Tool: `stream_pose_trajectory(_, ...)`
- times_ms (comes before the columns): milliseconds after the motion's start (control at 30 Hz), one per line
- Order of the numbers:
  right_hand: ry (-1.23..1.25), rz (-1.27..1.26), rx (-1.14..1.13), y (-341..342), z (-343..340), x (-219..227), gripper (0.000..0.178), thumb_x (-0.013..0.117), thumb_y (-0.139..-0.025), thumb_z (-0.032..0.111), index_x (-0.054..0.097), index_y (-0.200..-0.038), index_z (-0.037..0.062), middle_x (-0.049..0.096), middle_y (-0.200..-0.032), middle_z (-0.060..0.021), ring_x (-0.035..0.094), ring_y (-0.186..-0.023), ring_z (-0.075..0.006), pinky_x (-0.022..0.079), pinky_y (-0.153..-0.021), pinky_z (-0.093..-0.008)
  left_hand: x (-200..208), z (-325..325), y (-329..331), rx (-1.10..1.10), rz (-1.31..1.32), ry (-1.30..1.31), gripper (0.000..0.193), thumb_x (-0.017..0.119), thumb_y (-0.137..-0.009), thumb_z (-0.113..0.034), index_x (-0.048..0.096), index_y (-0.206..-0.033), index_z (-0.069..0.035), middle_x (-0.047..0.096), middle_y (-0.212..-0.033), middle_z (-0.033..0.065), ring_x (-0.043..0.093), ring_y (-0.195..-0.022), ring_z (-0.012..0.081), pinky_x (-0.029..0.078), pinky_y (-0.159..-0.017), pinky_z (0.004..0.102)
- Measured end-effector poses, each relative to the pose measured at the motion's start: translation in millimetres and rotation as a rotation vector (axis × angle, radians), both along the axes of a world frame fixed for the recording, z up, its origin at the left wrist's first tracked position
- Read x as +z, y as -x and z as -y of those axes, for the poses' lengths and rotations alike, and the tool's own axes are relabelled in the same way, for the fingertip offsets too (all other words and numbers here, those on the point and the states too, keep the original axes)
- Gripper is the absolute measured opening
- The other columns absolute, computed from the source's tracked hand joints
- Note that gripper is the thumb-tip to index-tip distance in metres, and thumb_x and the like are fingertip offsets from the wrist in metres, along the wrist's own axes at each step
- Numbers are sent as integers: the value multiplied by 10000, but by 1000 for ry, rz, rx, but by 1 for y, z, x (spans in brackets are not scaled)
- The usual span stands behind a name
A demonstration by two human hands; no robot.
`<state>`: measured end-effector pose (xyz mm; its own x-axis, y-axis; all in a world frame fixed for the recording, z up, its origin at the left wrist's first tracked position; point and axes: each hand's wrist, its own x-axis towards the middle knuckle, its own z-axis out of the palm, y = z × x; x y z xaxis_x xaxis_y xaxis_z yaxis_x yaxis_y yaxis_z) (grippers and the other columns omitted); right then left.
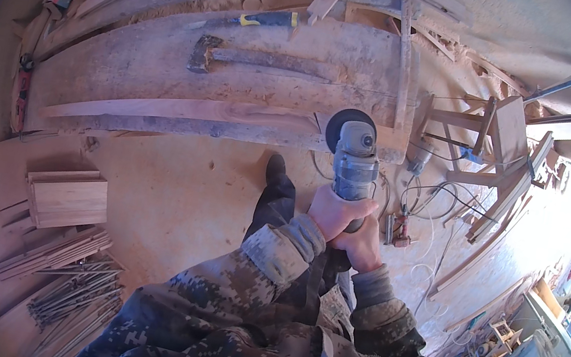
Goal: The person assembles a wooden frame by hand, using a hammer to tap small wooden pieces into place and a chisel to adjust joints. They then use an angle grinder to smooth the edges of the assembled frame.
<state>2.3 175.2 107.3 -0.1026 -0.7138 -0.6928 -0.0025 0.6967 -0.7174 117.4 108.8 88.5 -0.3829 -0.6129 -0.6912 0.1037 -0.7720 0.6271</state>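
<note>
An angle grinder [354, 177] with a grey body and a dark round disc [340, 121] points away from me, over the near edge of the workbench [123, 69]. My left hand [332, 210] is closed round the rear of its body, the thumb lying across the top. Just behind it, my right hand [363, 245] grips the tail end, mostly covering it. Under the disc, or close by it, runs a long pale wooden strip [199, 112] along the bench's near edge. Whether the disc touches the strip I cannot tell.
An axe [267, 61] and a yellow-and-black handled saw [269, 20] lie farther back on the bench. Stacked boards [67, 198] and metal rods [77, 291] are at the lower left. Right of the bench are a wooden frame [505, 138], loose cables [440, 192] and a red tool [402, 234].
</note>
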Motion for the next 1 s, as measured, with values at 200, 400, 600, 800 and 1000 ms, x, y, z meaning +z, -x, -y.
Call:
stream_pose_trajectory(200,96,70,-130,15,-9,4,481,795,-633,112,675,-1066,-61,732,-897,-99,716,-818,-189,582,-772,-341,5,-1,12,-61,-257,-51,372,788,-946,-297,715,-1192,-27,735,-1044,57,684,-913,133,557,-814,321)
stream_pose_trajectory(400,113,388,-217,28,-20,16,539,725,-587,175,644,-1061,-68,707,-850,-162,700,-697,-280,578,-669,-364,7,-8,12,4,-601,-325,683,511,-1055,-617,604,-1364,-14,746,-1097,119,727,-906,220,584,-721,333)
stream_pose_trajectory(600,100,597,-350,21,-37,16,539,740,-575,164,642,-1049,-72,696,-834,-184,697,-687,-308,580,-664,-381,-9,-16,2,-89,-622,-303,508,581,-1068,-502,685,-1216,-27,752,-964,116,692,-637,197,507,-456,294)
stream_pose_trajectory(800,83,768,-481,22,-47,9,626,767,-577,165,598,-1142,-45,694,-857,-194,697,-695,-334,596,-673,-417,-16,-21,1,-145,-348,-39,415,697,-1021,-384,694,-1199,-9,738,-916,94,693,-674,219,546,-542,315)
stream_pose_trajectory(1000,196,648,-560,34,-47,16,694,764,-598,157,544,-1236,-1,693,-921,-194,703,-730,-358,611,-696,-452,-27,55,-34,-113,743,1264,586,853,-846,-192,645,-1357,6,713,-1179,171,623,-1188,337,443,-1105,473)
